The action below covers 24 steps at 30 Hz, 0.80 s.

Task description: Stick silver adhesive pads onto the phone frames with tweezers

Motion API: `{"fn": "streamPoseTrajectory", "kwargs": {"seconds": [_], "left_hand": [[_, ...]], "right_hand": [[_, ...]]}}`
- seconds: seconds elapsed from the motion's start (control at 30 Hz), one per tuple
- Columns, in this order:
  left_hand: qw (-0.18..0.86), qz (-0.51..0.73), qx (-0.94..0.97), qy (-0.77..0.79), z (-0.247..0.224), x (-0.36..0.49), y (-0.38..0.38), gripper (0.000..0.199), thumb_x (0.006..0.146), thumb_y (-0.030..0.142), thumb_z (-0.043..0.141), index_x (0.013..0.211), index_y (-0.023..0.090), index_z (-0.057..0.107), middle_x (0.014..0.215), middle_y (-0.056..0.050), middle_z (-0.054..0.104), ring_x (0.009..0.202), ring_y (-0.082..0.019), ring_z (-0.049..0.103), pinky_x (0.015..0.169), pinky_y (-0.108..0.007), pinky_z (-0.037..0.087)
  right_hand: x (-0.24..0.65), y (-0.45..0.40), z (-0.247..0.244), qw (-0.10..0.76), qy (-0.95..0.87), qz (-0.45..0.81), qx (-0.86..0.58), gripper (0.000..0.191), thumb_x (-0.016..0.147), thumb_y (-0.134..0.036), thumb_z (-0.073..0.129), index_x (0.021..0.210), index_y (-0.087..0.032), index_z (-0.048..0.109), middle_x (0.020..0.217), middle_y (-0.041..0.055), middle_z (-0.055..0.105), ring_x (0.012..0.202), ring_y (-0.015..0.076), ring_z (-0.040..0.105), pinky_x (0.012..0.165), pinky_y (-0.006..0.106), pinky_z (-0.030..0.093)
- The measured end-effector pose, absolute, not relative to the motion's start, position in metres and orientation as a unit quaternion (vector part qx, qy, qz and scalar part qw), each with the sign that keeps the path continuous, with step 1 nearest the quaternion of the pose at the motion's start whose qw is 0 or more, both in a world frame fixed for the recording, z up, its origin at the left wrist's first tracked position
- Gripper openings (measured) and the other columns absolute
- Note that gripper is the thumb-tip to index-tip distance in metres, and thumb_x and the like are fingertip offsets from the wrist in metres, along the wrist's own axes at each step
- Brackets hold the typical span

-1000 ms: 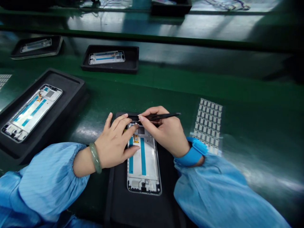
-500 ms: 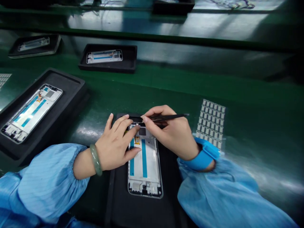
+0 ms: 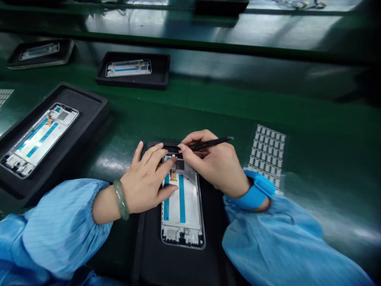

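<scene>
A phone frame with blue adhesive strips and a small orange flex cable lies in a black tray in front of me. My left hand, fingers spread, rests over the upper left of the frame, the index fingertip near its top end. My right hand pinches black tweezers between thumb and fingers. Their tip points at the frame's top edge; my fingers hide what it touches. A blue wrist strap is on my right wrist, a green bangle on my left.
Right of the tray lies a sheet of small grey pieces. On the left, a large black tray holds another phone frame. Farther back stand two more black trays, a middle one and a left one, with frames inside.
The rear end of the tweezers has swung slightly upward in my right hand. My left hand stays nearly in place. The whole view has shifted slightly.
</scene>
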<state>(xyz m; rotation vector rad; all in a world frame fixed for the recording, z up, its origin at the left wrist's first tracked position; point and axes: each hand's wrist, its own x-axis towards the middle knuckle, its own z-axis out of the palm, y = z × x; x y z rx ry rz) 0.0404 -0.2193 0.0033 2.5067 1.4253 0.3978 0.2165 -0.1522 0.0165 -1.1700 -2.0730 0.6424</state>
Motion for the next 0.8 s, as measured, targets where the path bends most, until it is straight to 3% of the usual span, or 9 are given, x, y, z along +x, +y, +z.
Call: {"fn": "streamPoseTrajectory", "kwargs": {"seconds": [0.3, 0.57, 0.8], "left_hand": [[0.118, 0.138, 0.854, 0.487, 0.003, 0.040, -0.219, 0.054, 0.084, 0.045, 0.050, 0.127, 0.013, 0.044, 0.127, -0.016, 0.047, 0.130, -0.033, 0.031, 0.108, -0.062, 0.014], [0.114, 0.132, 0.856, 0.486, 0.003, 0.040, -0.219, 0.053, 0.085, 0.044, 0.049, 0.128, 0.013, 0.044, 0.126, -0.016, 0.047, 0.130, -0.033, 0.031, 0.107, -0.061, 0.015], [0.118, 0.128, 0.855, 0.488, 0.004, 0.040, -0.219, 0.054, 0.085, 0.043, 0.050, 0.129, 0.013, 0.044, 0.127, -0.016, 0.047, 0.131, -0.033, 0.030, 0.108, -0.061, 0.015]], "right_hand": [[0.207, -0.158, 0.020, 0.292, -0.831, 0.182, -0.436, 0.009, 0.080, -0.015, 0.053, 0.088, -0.020, 0.054, 0.083, 0.0027, 0.065, 0.071, 0.0165, 0.064, 0.066, 0.028, 0.052], [0.215, -0.157, 0.008, 0.391, -0.718, 0.303, -0.490, 0.007, 0.079, -0.023, 0.061, 0.081, -0.020, 0.055, 0.073, -0.0005, 0.062, 0.060, 0.0130, 0.061, 0.051, 0.023, 0.050], [0.211, -0.158, 0.008, 0.379, -0.731, 0.300, -0.482, 0.005, 0.079, -0.020, 0.061, 0.080, -0.020, 0.055, 0.072, -0.0017, 0.061, 0.054, 0.0099, 0.057, 0.048, 0.020, 0.046]]}}
